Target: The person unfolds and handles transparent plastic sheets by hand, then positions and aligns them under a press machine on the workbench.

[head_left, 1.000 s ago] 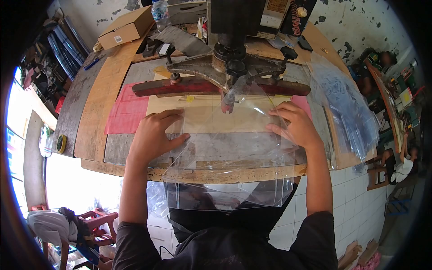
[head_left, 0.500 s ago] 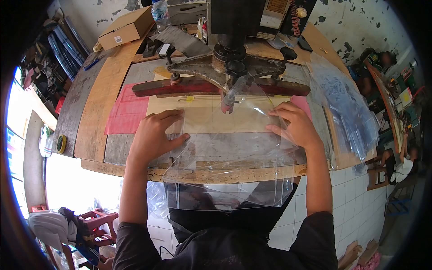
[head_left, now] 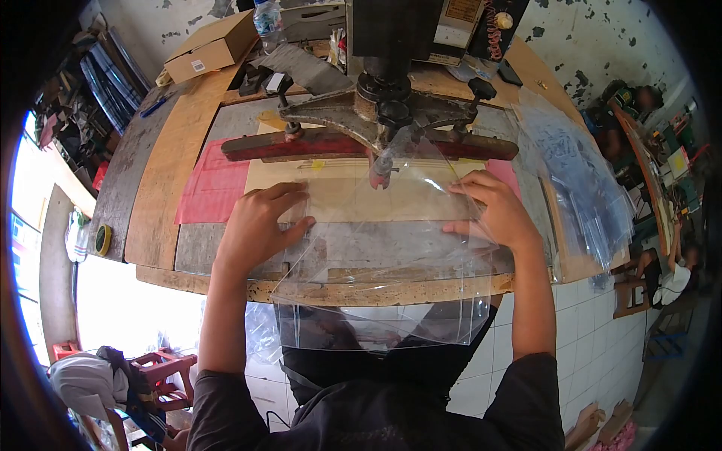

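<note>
A clear plastic sheet [head_left: 391, 255], folded or layered, lies over the table's front and hangs past its edge above my lap. My left hand [head_left: 259, 225] rests at its left side, thumb and fingers spread apart. At the right side is my right hand [head_left: 492, 210], its fingers also apart; the film overlaps part of it. Neither hand shows a pinch. Just beyond my fingers, the press's long metal bar [head_left: 323, 140] sits above a cream-coloured sheet [head_left: 346, 199]. A peak of the film rises in front of the press's centre.
Pink sheets [head_left: 207, 188] lie under the bar's ends. A pile of clear plastic pieces [head_left: 579, 180] covers the table's right side. A cardboard box [head_left: 210, 46] and a water bottle [head_left: 268, 26] stand at the back left. A yellow tape roll [head_left: 103, 240] is far left. Other people sit at both sides.
My hands and the plastic sheet stay almost in place. The thumbs have shifted very slightly. At lower left, another person has leaned a little.
</note>
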A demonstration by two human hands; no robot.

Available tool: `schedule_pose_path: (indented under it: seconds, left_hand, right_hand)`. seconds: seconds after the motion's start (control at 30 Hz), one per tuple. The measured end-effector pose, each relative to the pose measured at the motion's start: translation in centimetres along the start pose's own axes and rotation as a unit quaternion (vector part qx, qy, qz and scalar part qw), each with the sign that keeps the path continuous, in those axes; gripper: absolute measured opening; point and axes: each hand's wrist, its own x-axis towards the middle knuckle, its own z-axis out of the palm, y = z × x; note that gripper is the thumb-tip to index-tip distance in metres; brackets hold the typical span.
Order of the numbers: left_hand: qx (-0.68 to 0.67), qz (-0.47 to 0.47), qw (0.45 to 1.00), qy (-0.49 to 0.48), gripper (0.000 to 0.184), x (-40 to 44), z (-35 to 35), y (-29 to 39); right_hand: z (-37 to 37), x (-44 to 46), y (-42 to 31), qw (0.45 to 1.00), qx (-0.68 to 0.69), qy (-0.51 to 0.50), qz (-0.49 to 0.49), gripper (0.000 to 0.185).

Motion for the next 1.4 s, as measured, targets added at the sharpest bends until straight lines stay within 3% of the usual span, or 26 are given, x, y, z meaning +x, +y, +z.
schedule_pose_path:
  seconds: [0.23, 0.53, 0.77, 0.93, 1.13, 1.23, 1.4]
  left_hand:
    - [0.008, -0.003, 1.000, -0.001, 0.040, 0.0, 0.3, -0.1]
    - [0.029, 0.026, 0.999, -0.001, 0.064, 0.1, -0.1, 0.5]
    - [0.044, 0.036, 0.998, 0.001, 0.062, 0.0, 0.4, 0.7]
    - [0.102, 0.059, 0.993, 0.008, 0.047, -0.1, 1.1, 0.8]
    - [0.122, 0.023, 0.991, -0.039, 0.050, -0.1, 1.5, 1.1]
    - [0.151, 0.056, 0.987, -0.022, 0.054, -0.3, 1.8, 0.6]
    - [0.148, 0.057, 0.986, -0.053, 0.058, -0.1, 0.5, 1.5]
  right_hand:
    - [-0.2, -0.2, -0.1, 1.000, -0.001, -0.011, 0.000, 0.073]
    - [0.5, 0.0, 0.6, 1.000, 0.002, 0.009, -0.002, 0.058]
    - [-0.3, -0.1, -0.3, 1.000, 0.010, -0.015, 0.019, 0.067]
    - [-0.8, -0.3, -0.4, 0.999, 0.017, -0.039, 0.022, 0.080]
    - [-1.2, -0.7, -0.9, 0.998, 0.000, -0.056, 0.018, 0.084]
    - [-1.1, -0.7, -0.6, 0.998, -0.007, -0.055, 0.017, 0.079]
    - [-0.8, -0.7, 0.1, 0.999, 0.005, -0.045, -0.001, 0.052]
